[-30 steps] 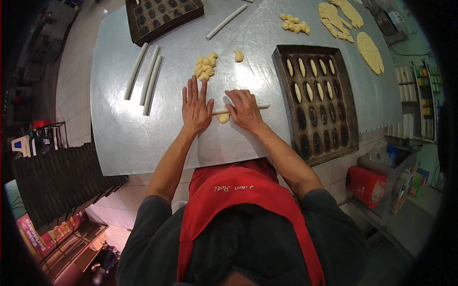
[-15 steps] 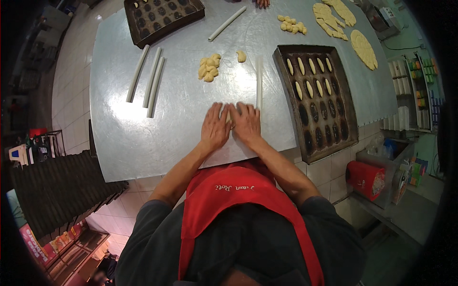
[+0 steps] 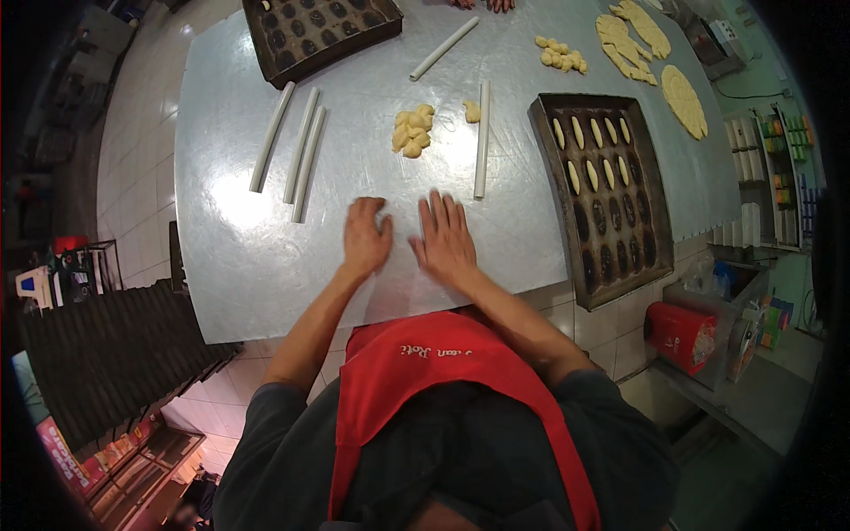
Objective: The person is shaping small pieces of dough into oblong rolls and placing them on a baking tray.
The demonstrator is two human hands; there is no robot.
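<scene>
My left hand (image 3: 367, 232) rests low over the metal table (image 3: 221, 248), fingers loosely bent, thumb apart. My right hand (image 3: 443, 234) lies nearly flat beside it, fingers spread; anything beneath its palm is hidden. A white rolling rod (image 3: 482, 142) lies above and right of my right hand. Beyond my hands are a cluster of dough pieces (image 3: 412, 131) and a single dough piece (image 3: 471, 111). Several more white rods (image 3: 305, 168) lie at left. At right stands a dark moulded pan (image 3: 620, 265) with pale elongated dough pieces in its far rows.
Another moulded pan (image 3: 319, 62) stands at the back left. More dough balls (image 3: 560, 55) and flattened dough sheets (image 3: 684, 102) lie at the back right. A co-worker's hands (image 3: 496, 4) show at the far edge. Dark stacked trays (image 3: 106, 354) stand left of the table.
The rod that was under my hands now lies upright in the picture, off to the right. My hands have moved down the table and have since drawn apart; the dough under them is out of sight.
</scene>
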